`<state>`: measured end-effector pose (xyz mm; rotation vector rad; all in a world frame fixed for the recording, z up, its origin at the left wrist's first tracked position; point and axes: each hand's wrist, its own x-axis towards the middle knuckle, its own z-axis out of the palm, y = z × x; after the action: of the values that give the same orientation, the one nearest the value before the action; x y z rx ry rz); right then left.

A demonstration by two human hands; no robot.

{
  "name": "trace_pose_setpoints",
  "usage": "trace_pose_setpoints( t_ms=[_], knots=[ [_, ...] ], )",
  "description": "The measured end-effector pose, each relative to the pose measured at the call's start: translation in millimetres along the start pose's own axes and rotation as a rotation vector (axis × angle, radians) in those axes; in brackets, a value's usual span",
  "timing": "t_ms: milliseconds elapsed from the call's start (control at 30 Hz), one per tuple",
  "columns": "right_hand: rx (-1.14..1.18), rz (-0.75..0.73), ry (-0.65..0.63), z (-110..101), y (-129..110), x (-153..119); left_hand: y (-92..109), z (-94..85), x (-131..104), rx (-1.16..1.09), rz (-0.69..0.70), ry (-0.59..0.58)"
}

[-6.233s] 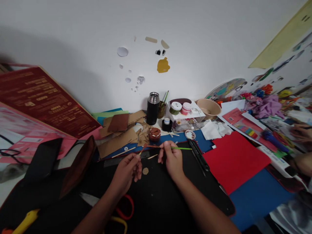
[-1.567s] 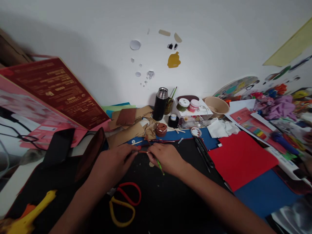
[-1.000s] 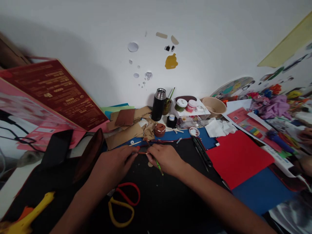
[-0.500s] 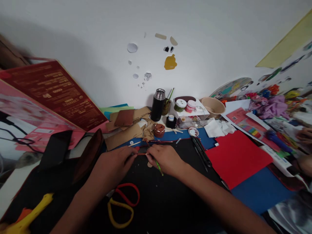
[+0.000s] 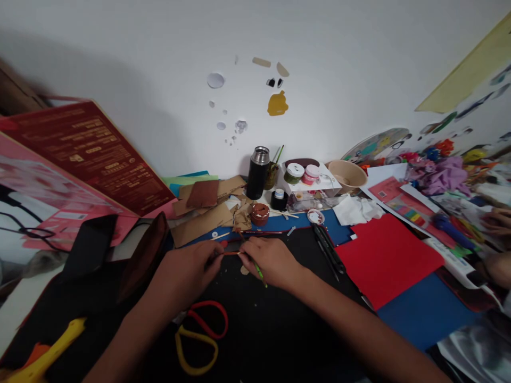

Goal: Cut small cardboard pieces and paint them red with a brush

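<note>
My left hand [image 5: 199, 260] is closed on one end of a thin reddish-brown stick [image 5: 230, 253], which lies level between both hands. In my right hand [image 5: 269, 258] is a paintbrush with a green handle [image 5: 260, 273], and its brown tip points away from me. The stick's right end reaches my right fingertips; whether they grip it too I cannot tell. Just beyond the hands stands an open jar of brown paint [image 5: 261, 214]. A small tan disc [image 5: 245, 270] lies on the black mat [image 5: 255, 324] below my right fingers.
Scissors with red and yellow handles [image 5: 202, 335] lie nearest me. Cardboard pieces [image 5: 203, 221], a black flask [image 5: 258, 173] and paint pots [image 5: 294, 173] stand along the wall. A black cutter [image 5: 329, 247] and red sheet [image 5: 389, 260] are at right. Another person's hand [image 5: 497, 218] shows far right.
The view has shifted very slightly. Both hands keep their hold, and the stick and paintbrush stay almost in place.
</note>
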<state>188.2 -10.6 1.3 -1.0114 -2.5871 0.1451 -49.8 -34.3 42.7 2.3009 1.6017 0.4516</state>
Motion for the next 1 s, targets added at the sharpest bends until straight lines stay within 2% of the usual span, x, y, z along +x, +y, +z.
trace_pose_setpoints(
  t_ms=[133,267,467,600,767,1000],
  knots=[
    [0.094,0.018,0.048,-2.7,-0.2,-1.5,3.1,-2.5,1.9,-0.035,-0.026,0.006],
    [0.322,0.082,0.138,-4.2,1.7,-3.9,3.6,-4.5,2.1,-0.115,-0.038,0.014],
    [0.597,0.374,0.443,-9.7,5.9,-4.6,-8.4,2.4,6.9,-0.287,-0.136,0.112],
    [0.928,0.534,0.557,-12.9,0.8,-6.4,-17.8,8.9,15.1,-0.495,-0.277,0.241],
    [1.090,0.528,0.613,-8.5,-14.7,-6.6,-24.0,17.3,22.5,-0.639,-0.403,0.335],
    [1.105,0.474,0.601,3.9,-27.8,0.9,-15.4,24.0,19.7,-0.633,-0.394,0.392]
  ],
)
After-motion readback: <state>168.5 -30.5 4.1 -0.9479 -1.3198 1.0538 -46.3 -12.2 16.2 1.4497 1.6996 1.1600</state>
